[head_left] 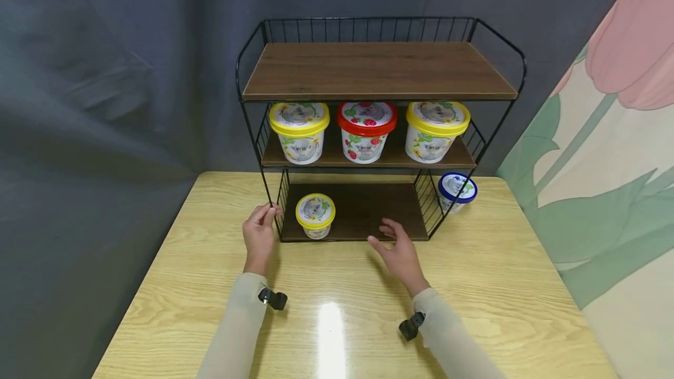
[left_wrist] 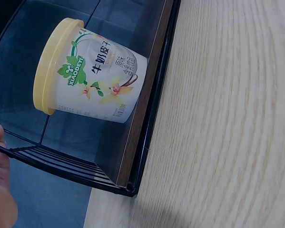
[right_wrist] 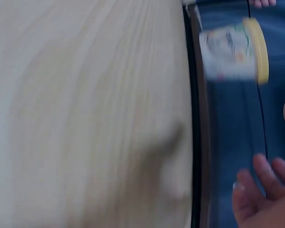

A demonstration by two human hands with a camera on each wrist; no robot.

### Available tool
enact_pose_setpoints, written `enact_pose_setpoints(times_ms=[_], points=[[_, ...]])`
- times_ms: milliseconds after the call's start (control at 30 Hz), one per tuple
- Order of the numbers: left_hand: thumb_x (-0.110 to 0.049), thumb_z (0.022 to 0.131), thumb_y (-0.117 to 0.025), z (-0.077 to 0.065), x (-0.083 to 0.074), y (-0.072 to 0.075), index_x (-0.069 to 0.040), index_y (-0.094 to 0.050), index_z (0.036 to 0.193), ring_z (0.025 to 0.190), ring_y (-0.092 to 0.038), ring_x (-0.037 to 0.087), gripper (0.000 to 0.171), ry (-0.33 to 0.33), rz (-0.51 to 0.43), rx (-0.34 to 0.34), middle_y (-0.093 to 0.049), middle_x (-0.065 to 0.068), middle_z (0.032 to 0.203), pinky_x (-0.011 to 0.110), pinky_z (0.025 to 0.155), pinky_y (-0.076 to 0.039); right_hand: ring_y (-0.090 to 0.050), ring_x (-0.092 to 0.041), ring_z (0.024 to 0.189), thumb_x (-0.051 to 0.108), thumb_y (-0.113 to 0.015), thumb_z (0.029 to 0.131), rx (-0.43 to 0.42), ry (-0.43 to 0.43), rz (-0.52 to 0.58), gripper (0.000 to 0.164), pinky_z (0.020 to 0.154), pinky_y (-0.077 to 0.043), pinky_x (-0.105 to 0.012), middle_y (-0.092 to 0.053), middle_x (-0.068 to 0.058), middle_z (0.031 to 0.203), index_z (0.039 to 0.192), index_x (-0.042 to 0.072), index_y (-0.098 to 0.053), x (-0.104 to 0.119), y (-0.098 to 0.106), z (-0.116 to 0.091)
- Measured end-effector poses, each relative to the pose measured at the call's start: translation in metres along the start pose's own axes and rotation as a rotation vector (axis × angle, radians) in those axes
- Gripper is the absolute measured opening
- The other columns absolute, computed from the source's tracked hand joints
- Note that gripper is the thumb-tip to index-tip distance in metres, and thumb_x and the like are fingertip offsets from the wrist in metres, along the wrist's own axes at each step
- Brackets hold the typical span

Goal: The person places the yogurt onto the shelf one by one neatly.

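Observation:
My left hand [head_left: 260, 234] pinches the black wire frame at the front left post of the shelf rack [head_left: 379, 69]. In the left wrist view its fingers [left_wrist: 0, 164] curl round the black side rail. A white tub with a yellow lid [head_left: 316, 215] stands upright on the bottom board, just right of that hand. In front of the right half of that board, my right hand [head_left: 401, 255] hovers with fingers spread and loosely bent, holding nothing. The right wrist view shows its fingers [right_wrist: 270, 183] apart from the yellow-lidded tub [right_wrist: 230, 51], which is blurred there.
On the middle board stand two larger yellow-lidded tubs [head_left: 299, 133] [head_left: 436, 132] with a red-lidded tub [head_left: 366, 132] between them. A blue-lidded tub [head_left: 457, 189] is on the wooden table [head_left: 200, 285], just outside the rack's right side. Dark cloth [head_left: 131, 75] hangs behind.

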State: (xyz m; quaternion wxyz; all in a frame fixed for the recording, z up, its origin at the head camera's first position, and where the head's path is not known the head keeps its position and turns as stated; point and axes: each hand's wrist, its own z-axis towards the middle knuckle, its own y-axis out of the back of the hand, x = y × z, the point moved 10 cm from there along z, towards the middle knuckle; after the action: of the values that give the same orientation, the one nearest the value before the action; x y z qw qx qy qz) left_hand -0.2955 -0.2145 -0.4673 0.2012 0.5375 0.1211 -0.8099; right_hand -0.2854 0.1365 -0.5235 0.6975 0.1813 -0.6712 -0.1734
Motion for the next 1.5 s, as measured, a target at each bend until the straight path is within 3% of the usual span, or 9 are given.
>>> enact_pose_setpoints(times_ms=[133,233,433,667,767,900,1167,1400,1500], points=[[0.002,0.096,-0.059,0.000,-0.004,0.002,0.018,-0.069,0.099,0.081,-0.064,0.001,0.019,-0.007,0.007,-0.007,-0.066,0.035,0.094,0.006,0.080,-0.049,-0.066,-0.025,0.107,0.032,-0.064,0.098,-0.073,0.039,-0.063,0.033,0.087,-0.054,-0.037,-0.070,-0.011,0.113,0.120,0.008,-0.062,-0.021,0.039,-0.009],[0.004,0.096,-0.059,0.001,-0.005,0.003,0.018,-0.069,0.097,0.082,-0.063,-0.001,0.018,-0.002,0.011,-0.012,-0.067,0.032,0.092,0.007,0.080,-0.049,-0.066,-0.019,0.095,0.026,-0.062,0.099,-0.133,0.053,-0.152,0.021,0.077,-0.053,-0.024,-0.072,-0.010,0.102,0.107,0.008,-0.067,-0.036,0.069,-0.012],[-0.003,0.095,-0.062,0.000,-0.001,0.001,0.013,-0.072,0.092,0.083,-0.061,-0.007,0.019,0.013,0.007,-0.013,-0.070,0.021,0.091,0.006,0.079,-0.048,-0.062,-0.014,0.088,0.030,-0.058,0.101,-0.221,0.014,-0.260,0.025,0.070,-0.050,-0.017,-0.073,-0.012,0.099,0.106,0.006,-0.067,-0.063,0.127,-0.007],[-0.001,0.096,-0.061,-0.001,-0.001,0.001,0.014,-0.072,0.097,0.080,-0.063,-0.003,0.019,0.003,-0.008,0.009,-0.067,0.034,0.095,0.006,0.077,-0.049,-0.062,-0.029,0.105,0.038,-0.056,0.101,-0.272,-0.108,-0.234,0.044,0.074,-0.048,-0.018,-0.065,-0.020,0.118,0.125,0.001,-0.058,-0.091,0.171,0.019],[0.002,0.096,-0.059,-0.003,-0.011,0.000,0.017,-0.070,0.098,0.081,-0.065,0.005,0.019,-0.009,-0.003,0.029,-0.065,0.037,0.095,0.007,0.078,-0.049,-0.054,-0.037,0.120,0.039,-0.059,0.098,-0.298,-0.183,-0.141,0.059,0.091,-0.050,-0.034,-0.053,-0.024,0.135,0.139,-0.002,-0.046,-0.101,0.182,0.032],[0.004,0.096,-0.058,-0.005,-0.028,0.000,0.019,-0.069,0.098,0.082,-0.067,0.013,0.018,-0.013,0.007,0.040,-0.065,0.037,0.094,0.009,0.079,-0.051,-0.039,-0.042,0.135,0.043,-0.065,0.094,-0.328,-0.269,-0.050,0.082,0.110,-0.040,-0.053,-0.033,-0.027,0.150,0.151,-0.003,-0.028,-0.108,0.188,0.049],[0.005,0.095,-0.060,-0.005,-0.034,-0.003,0.019,-0.069,0.098,0.080,-0.068,0.010,0.017,-0.020,-0.017,0.054,-0.065,0.037,0.093,0.010,0.079,-0.053,-0.015,-0.043,0.149,0.042,-0.072,0.088,-0.366,-0.341,-0.091,0.105,0.124,-0.020,-0.054,-0.010,-0.027,0.159,0.157,0.001,-0.004,-0.108,0.188,0.073],[0.005,0.095,-0.059,-0.005,-0.033,-0.003,0.019,-0.069,0.097,0.086,-0.066,0.043,0.017,-0.038,-0.018,0.057,-0.065,0.039,0.093,0.012,0.081,-0.054,-0.009,-0.042,0.151,0.051,-0.072,0.085,-0.367,-0.409,-0.082,0.114,0.125,-0.017,-0.055,-0.003,-0.023,0.163,0.159,0.007,0.003,-0.112,0.186,0.085],[0.006,0.095,-0.059,-0.005,-0.033,-0.002,0.019,-0.069,0.097,0.088,-0.063,0.049,0.017,-0.033,-0.025,0.052,-0.064,0.039,0.093,0.013,0.081,-0.054,-0.010,-0.044,0.151,0.054,-0.071,0.085,-0.346,-0.442,-0.080,0.115,0.123,-0.018,-0.058,-0.002,-0.022,0.163,0.159,0.009,0.004,-0.114,0.183,0.090]])
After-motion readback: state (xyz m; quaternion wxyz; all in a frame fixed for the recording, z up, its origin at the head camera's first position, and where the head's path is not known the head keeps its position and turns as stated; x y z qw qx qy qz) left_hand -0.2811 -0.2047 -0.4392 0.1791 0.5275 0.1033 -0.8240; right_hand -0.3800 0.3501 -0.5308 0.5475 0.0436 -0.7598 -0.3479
